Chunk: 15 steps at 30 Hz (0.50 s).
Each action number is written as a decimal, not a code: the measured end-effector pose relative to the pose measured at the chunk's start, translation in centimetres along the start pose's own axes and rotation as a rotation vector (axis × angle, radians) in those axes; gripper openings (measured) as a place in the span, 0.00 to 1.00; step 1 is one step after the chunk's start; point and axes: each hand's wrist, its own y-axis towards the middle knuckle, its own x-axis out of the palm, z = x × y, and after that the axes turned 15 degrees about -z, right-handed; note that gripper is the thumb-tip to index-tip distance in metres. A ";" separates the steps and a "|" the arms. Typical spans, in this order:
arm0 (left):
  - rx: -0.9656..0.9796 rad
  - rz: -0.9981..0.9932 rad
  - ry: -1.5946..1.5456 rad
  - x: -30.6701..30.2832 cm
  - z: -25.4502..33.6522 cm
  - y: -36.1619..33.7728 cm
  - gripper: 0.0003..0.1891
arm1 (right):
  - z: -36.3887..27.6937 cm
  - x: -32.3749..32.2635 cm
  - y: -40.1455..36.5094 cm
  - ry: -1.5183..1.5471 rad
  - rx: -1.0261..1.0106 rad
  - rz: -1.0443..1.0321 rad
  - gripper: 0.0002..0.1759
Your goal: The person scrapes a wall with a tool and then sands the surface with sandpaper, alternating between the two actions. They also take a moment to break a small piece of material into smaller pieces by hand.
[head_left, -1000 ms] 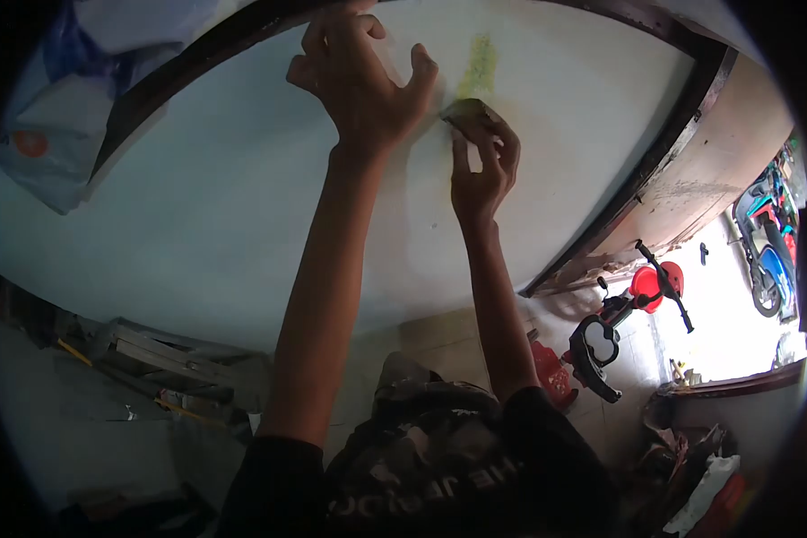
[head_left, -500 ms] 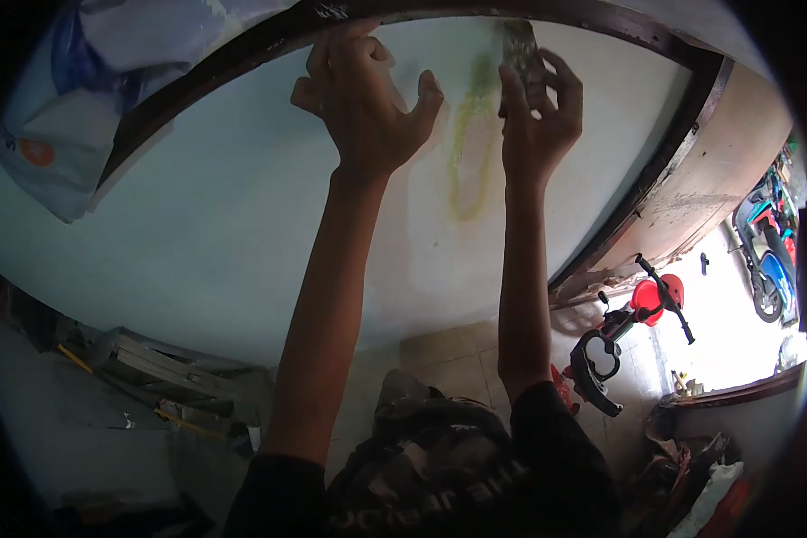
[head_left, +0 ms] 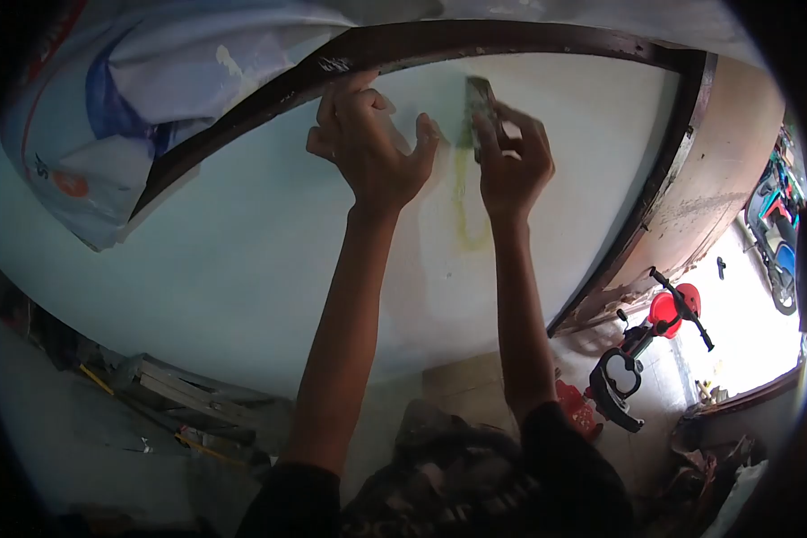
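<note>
A white panel with a dark wooden frame fills the upper view. My left hand is raised near the frame's upper edge, its fingertips near the wood and its thumb spread away; it holds nothing visible. Held between the fingers and thumb of my right hand is a dark, flat pad, against the panel. Beside and below the pad runs a yellow-green wet streak, shaped like a narrow loop.
Plastic sheeting hangs over the frame at upper left. A child's ride-on with handlebars and a red seat stands at lower right, with a motorbike beyond it outside. Folded metal ladder-like parts lie at lower left.
My right hand and its pad have moved left over the panel, onto the streak. My left hand keeps its pose near the frame. The view has shifted, showing more sheeting.
</note>
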 end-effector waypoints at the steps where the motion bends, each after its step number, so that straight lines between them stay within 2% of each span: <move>1: 0.005 -0.003 -0.003 0.0 0.0 0.1 0.25 | -0.6 -0.2 0.4 -0.002 0.002 0.007 0.12; 3: 0.028 0.088 0.028 0.1 0.1 0.3 0.21 | -1.4 -0.5 1.2 -0.202 0.182 -0.054 0.12; 4: 0.026 0.096 0.026 0.0 0.1 0.4 0.21 | -1.0 -0.7 0.7 -0.205 0.174 -0.056 0.12; 7: 0.020 0.025 -0.032 -0.4 0.4 -0.2 0.22 | 1.8 -1.5 -4.4 -0.243 0.192 -0.057 0.12; 9: -0.088 -0.048 -0.064 -0.6 0.9 -0.3 0.21 | 2.7 -2.1 -7.4 -0.372 0.377 -0.118 0.08; 10: -0.091 -0.046 -0.067 -0.5 1.0 -0.4 0.21 | 3.0 -2.2 -7.6 -0.376 0.374 -0.119 0.08; 12: -0.093 -0.026 -0.059 -0.5 1.1 -0.2 0.20 | 3.5 -2.1 -7.3 -0.382 0.197 -0.091 0.08; 13: -0.083 -0.030 -0.062 -0.2 0.9 -0.1 0.20 | 2.6 -1.7 -5.7 -0.382 0.200 -0.080 0.08; 15: 0.028 0.079 -0.024 0.2 0.5 0.0 0.20 | 1.0 -1.1 -1.6 -0.390 0.039 -0.018 0.11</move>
